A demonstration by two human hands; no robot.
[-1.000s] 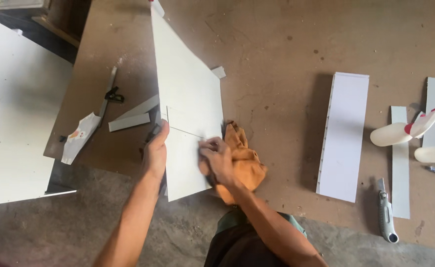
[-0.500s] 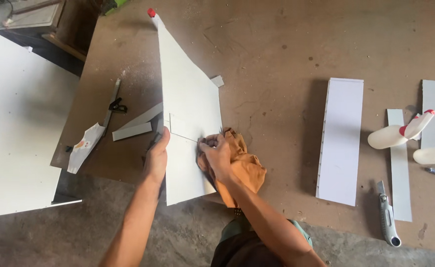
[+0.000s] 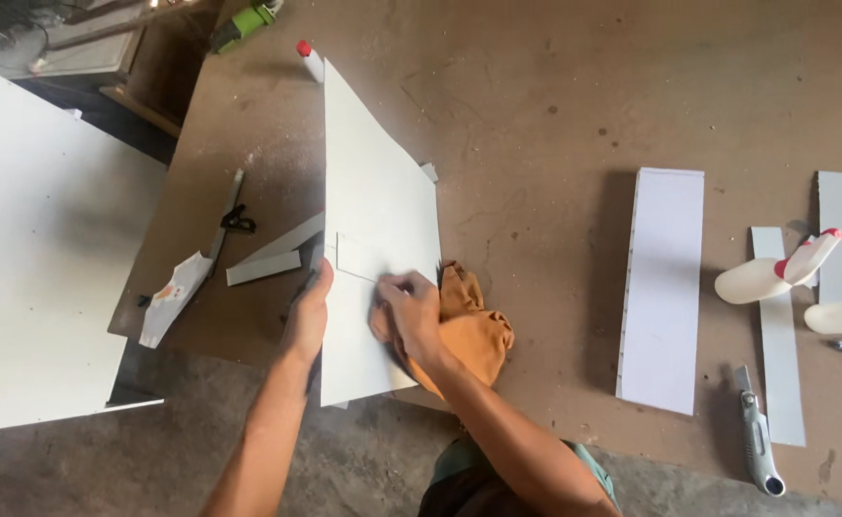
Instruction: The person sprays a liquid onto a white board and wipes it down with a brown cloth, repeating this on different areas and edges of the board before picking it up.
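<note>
Since the earlier frames the view has tipped up a little, bringing a green power tool [image 3: 245, 21] and a red-capped bottle [image 3: 310, 59] into sight at the far edge of the brown board table [image 3: 555, 105], and the right hand [image 3: 411, 318] has slid slightly further onto the white panel [image 3: 378, 206]; the left hand [image 3: 308, 316] keeps its place. The panel lies flat, its near end hanging a little over the table's front edge. The left hand clamps that panel's left edge, fingers curled over the rim, thumb on top (most likely to stop it sliding under pressure). The right hand presses an orange cloth [image 3: 469, 330] against the panel's lower right part, fingers spread and bent, knuckles up; the cloth is bunched beneath and beside the palm, spilling off the panel onto the table. Both forearms reach forward from the lower frame, the right one angled in from the right, wrist low. Left of the panel lie two grey offcut strips [image 3: 266, 258], a thin metal bar [image 3: 226, 222] and a scrap of wrapper [image 3: 174, 297]. Well apart on the right: a long white board [image 3: 663, 287], a narrow strip [image 3: 780, 335], two white squeeze bottles [image 3: 775, 273] and a utility knife [image 3: 756, 431]. A large white sheet [image 3: 38, 258] fills the far left.
</note>
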